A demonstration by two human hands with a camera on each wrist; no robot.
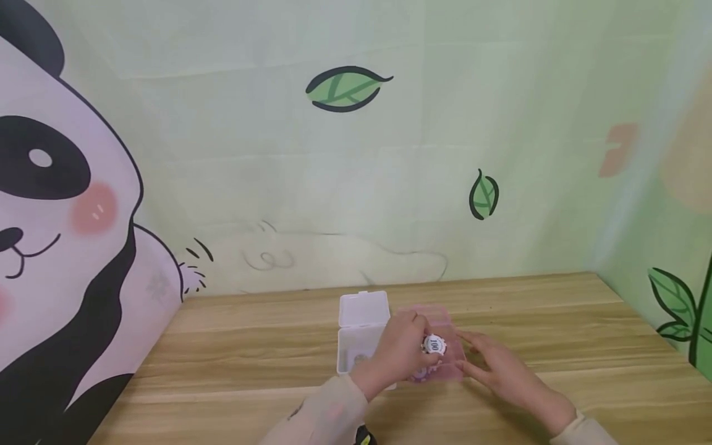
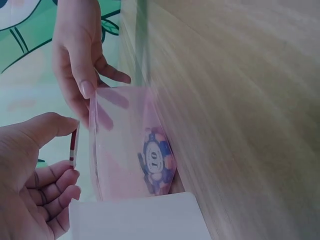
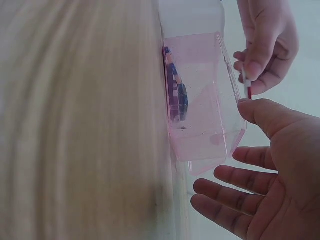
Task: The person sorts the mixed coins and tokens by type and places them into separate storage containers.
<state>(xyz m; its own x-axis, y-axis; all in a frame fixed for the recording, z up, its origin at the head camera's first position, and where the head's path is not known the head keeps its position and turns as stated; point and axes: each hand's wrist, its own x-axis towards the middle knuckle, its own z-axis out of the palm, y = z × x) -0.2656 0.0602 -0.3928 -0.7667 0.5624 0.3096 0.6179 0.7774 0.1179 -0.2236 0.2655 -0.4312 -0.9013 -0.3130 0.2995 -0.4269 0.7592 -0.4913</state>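
My left hand (image 1: 424,339) pinches a white poker chip marked 100 (image 1: 434,345) just above an open pink clear box (image 1: 448,321). The left wrist view shows that chip (image 2: 74,145) edge-on between thumb and fingers, and a blue chip marked 10 (image 2: 156,161) lying inside the pink box (image 2: 120,150). My right hand (image 1: 474,357) rests against the box's right side with straight, spread fingers (image 3: 220,187). In the right wrist view, blue chips (image 3: 176,87) lie on the floor of the pink box (image 3: 205,125).
A white clear box (image 1: 356,346) with its lid (image 1: 364,308) raised stands just left of the pink one, something small inside. Both sit on a wooden table (image 1: 222,352) against a wall with panda and leaf pictures.
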